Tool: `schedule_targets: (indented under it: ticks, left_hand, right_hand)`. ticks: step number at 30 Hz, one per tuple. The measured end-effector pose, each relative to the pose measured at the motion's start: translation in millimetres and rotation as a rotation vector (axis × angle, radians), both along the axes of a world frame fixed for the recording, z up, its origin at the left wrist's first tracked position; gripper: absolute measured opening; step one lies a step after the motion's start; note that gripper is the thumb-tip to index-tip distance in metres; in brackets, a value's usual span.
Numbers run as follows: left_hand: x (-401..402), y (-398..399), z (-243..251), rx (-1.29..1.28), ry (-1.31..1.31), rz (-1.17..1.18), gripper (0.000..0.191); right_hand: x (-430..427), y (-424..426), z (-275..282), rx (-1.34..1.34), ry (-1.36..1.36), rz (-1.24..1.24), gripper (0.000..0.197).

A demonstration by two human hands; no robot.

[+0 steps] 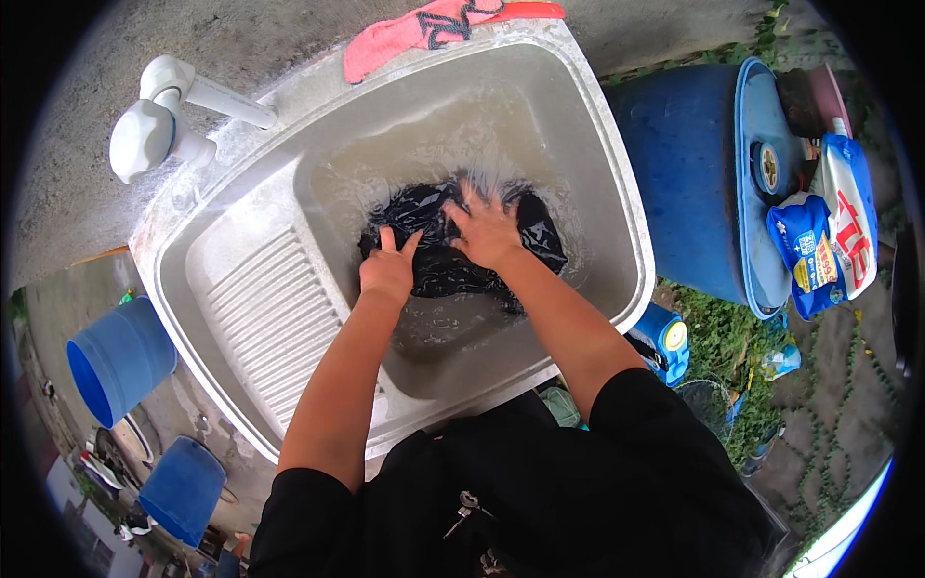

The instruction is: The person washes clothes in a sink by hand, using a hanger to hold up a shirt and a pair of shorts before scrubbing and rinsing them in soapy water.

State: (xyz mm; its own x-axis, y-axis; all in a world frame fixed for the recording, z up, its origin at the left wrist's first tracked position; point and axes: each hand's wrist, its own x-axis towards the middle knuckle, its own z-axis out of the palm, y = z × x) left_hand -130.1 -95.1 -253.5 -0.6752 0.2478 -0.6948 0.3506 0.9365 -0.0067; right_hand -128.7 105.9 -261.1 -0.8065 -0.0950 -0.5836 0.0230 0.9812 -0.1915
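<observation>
A soaked black cloth [462, 271] lies bunched in the murky water of a laundry sink's basin [600, 195]. My right hand [485, 230] presses on its far side with the fingers spread, their tips at the water. At the cloth's left edge is my left hand [388, 269], thumb apart from the fingers. Some of its fingertips are hidden in the folds, so whether it grips the fabric is unclear. Ripples and splashes surround the cloth.
A ribbed washboard [271, 318] fills the sink's left side. Behind it stands a white plastic tap [155, 137]. A pink cloth [405, 36] hangs over the back rim. To the right is a blue barrel [679, 173] with plastic bags [824, 231] on it; blue buckets [130, 361] stand left.
</observation>
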Motion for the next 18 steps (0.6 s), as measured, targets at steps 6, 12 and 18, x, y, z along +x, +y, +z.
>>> schedule_targets:
  ticks: [6,12,18]
  left_hand:
    - [7,-50,32,0.753,0.041,0.517,0.049]
    - [43,-53,90,0.916,-0.094,0.951,0.068]
    - [46,-60,103,1.53,-1.158,1.741,0.069]
  right_hand:
    - [18,5,29,0.075,-0.176,0.025,0.111]
    - [15,9,80,-0.634,0.152,-0.479,0.057]
    - [49,-73,214,-1.364,0.208,-0.045,0.045]
